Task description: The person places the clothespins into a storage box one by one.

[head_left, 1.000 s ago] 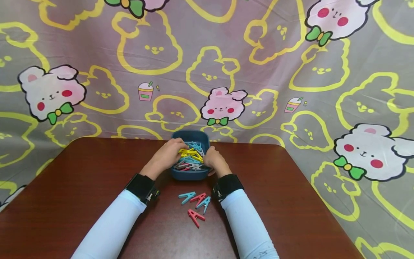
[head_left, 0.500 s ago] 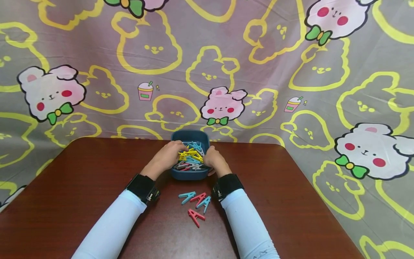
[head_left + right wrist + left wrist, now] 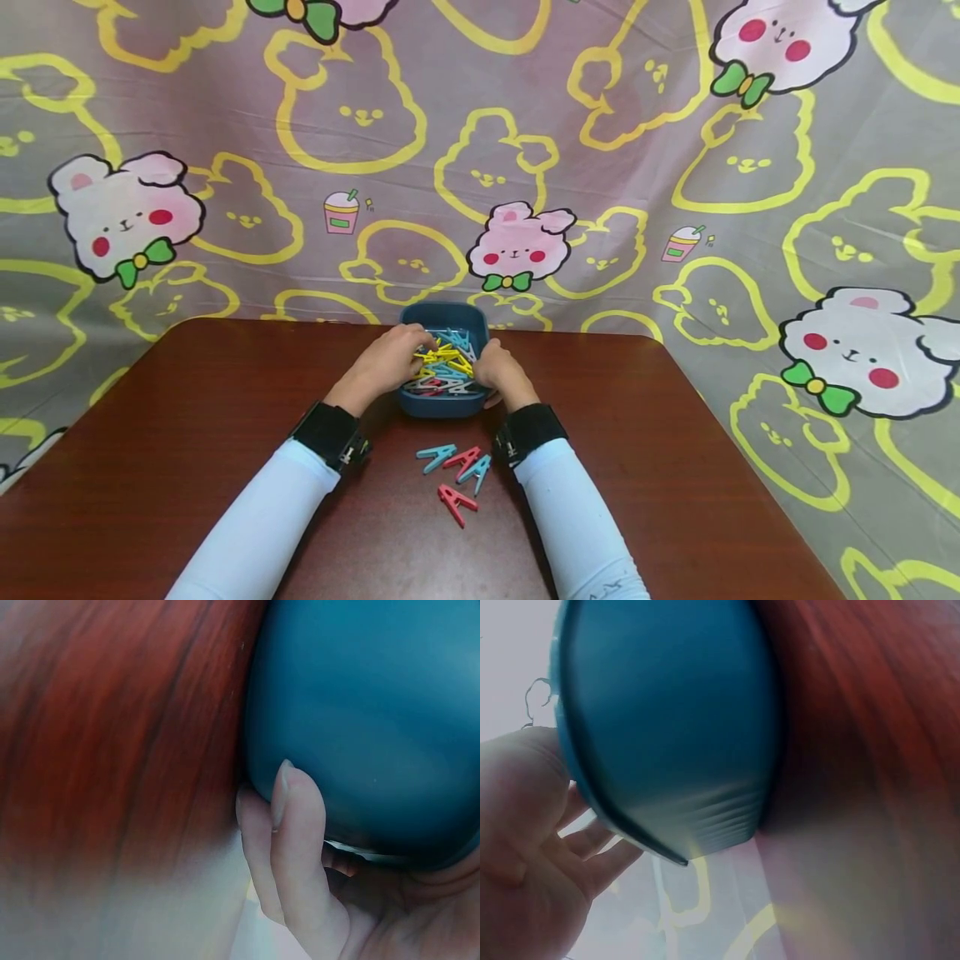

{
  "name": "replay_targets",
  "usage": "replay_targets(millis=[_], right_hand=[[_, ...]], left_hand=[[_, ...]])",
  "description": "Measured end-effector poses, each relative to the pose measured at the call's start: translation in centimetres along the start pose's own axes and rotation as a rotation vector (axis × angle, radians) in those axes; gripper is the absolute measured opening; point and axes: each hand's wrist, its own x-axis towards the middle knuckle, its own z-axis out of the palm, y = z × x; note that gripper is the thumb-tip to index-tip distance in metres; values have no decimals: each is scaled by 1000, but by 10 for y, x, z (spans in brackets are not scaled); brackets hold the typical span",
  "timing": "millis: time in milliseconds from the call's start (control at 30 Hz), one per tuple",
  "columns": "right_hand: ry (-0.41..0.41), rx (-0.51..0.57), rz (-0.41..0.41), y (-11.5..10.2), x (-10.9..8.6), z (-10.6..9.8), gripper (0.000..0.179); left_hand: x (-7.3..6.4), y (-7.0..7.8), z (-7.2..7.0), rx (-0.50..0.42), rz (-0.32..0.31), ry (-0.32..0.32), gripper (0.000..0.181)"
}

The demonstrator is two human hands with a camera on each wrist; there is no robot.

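Note:
A dark blue plastic box (image 3: 442, 406) stands on the table, holding many clothespins (image 3: 453, 364) in yellow, blue, grey and red. My left hand (image 3: 386, 360) reaches over the box's left rim, fingertips down among the yellow clothespins. I cannot tell whether it pinches one. In the left wrist view its fingers (image 3: 604, 862) show beyond the rim, partly hidden by the box wall. My right hand (image 3: 501, 371) grips the box's right side. The right wrist view shows its bent fingers (image 3: 298, 840) against the outer wall, low near the tabletop.
Two blue clothespins (image 3: 437, 456) and two red clothespins (image 3: 456, 503) lie on the brown wooden table (image 3: 637, 467) in front of the box, between my forearms. A patterned cloth (image 3: 405, 183) hangs just behind the table's far edge.
My left fingers shift slightly among the clothespins, and a few yellow ones near them lie a little differently. My right hand and the box stay put; the head view sways a little.

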Motion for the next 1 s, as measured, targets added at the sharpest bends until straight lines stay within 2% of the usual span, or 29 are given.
replay_targets(millis=[300,700,833,933,967,1000], right_hand=[[-9,-1,1,-1,-2,-2,76],[-7,3,-3,1,-1,-6,75],[-5,1,2,2,2,-3,75],[-9,-3,10,2,4,-2,75],[-16,-8,3,6,15,1,77],[-16,-10,5,6,16,1,76]], left_hand=[[-6,19,-15,-5,-15,-10,33],[-21,44,-30,20,19,-113,38],[-28,52,-37,26,53,-179,40],[-33,59,-41,41,109,-250,42],[-35,61,-42,44,128,-272,43],[-36,64,-43,50,146,-293,43]])
